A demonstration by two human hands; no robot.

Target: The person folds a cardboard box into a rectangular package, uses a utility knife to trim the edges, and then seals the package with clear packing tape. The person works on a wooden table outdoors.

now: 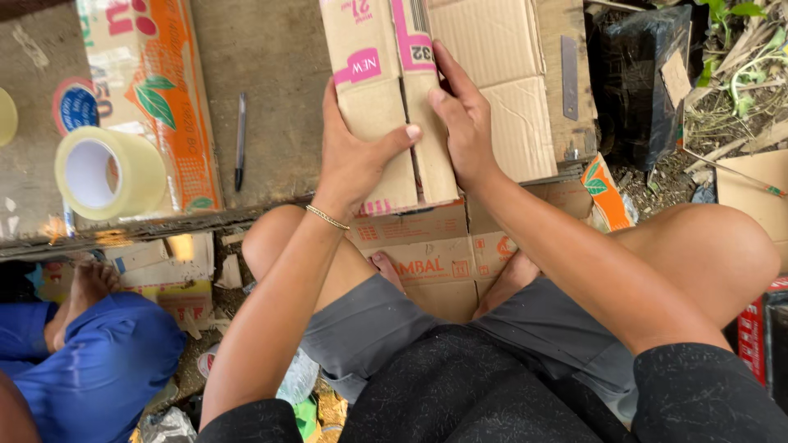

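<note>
So here's where things stand: the person is sitting low with knees apart, and both hands are on a folded brown cardboard piece with pink printed patches (386, 98), lying on the grey concrete slab (271, 74) right in front of them. The left hand (353, 160) is wrapped around its near end, thumb lying across the front face and fingers curled behind, so that's a closed hold on the cardboard. The right hand (464, 123) lies flatter, fingers stretched up along the right panel, pressing it against the left one rather than gripping it.

Looks to me like the two panels are already folded together along a centre seam, but I see no tape on that seam. The roll of clear yellowish packing tape (111, 172) sits untouched, well off to the left, on a flattened orange-and-white printed carton (164, 107). A dark pen (240, 139) lies between that carton and the hands, and a grey metal cutter blade (570, 78) rests on plain flattened cardboard (509, 98) to the right. More flattened cartons (427, 254) are under the feet. Someone in blue clothing (98, 361) sits at lower left.
</note>
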